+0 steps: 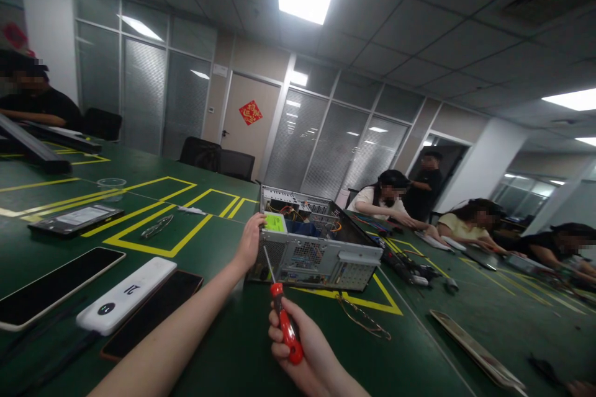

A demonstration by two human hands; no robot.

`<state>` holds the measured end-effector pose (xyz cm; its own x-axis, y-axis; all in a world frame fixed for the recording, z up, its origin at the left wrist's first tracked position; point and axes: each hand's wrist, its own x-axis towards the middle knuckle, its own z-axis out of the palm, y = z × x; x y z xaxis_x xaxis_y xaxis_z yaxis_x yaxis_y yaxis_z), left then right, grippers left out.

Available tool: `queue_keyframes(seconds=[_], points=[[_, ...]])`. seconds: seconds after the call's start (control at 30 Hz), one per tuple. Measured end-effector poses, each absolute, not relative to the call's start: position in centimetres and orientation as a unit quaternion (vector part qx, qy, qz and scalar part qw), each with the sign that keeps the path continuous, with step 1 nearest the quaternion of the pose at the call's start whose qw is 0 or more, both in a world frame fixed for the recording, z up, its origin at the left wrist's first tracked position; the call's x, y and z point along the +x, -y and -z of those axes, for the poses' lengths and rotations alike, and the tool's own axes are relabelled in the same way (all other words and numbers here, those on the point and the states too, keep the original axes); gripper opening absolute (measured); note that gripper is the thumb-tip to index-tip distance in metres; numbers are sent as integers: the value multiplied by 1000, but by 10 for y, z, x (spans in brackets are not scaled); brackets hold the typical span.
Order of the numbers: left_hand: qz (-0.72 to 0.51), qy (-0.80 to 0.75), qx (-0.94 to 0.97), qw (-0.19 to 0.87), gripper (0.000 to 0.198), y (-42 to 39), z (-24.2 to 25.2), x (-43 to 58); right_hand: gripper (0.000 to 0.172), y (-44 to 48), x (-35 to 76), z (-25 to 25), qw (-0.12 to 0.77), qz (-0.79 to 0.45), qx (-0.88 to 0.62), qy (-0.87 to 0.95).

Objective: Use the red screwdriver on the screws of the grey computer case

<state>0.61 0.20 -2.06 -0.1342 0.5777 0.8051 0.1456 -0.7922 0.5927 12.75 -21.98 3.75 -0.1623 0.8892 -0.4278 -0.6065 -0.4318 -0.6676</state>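
Note:
An opened computer case [356, 267] lies on the green table in front of me, its perforated back panel facing me. Inside it, a box with a bright green label [275, 222] sits at the left corner, and wires show behind it. My left hand [251, 239] is closed around that left corner, its fingertips beside the green label. In my closed right hand [302, 338] is a screwdriver [278, 293] with a red and black handle. Its shaft points up toward the back panel's left part; whether the tip touches cannot be made out.
Left on the table [223, 347] are a hard drive [77, 218], a white power bank [128, 291], a phone [56, 285] and a clear cup [110, 186]. Thin wire-like glasses [365, 317] lie right of the case, near cables [405, 267]. Several people sit around the tables.

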Motion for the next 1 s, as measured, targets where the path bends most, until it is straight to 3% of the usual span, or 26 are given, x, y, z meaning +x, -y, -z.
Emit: queue_keyframes(seconds=[0.2,0.83,1.0], points=[[-699,-289,635,157,47,-2,21,6,21,211,128,-32,511,-737,-410,168],[-697,-289,636,159,48,-1,20,6,27,208,129,-30,514,-734,-403,187],[-702,-283,634,159,46,-1,20,6,29,206,132,-32,472,-745,-425,204]])
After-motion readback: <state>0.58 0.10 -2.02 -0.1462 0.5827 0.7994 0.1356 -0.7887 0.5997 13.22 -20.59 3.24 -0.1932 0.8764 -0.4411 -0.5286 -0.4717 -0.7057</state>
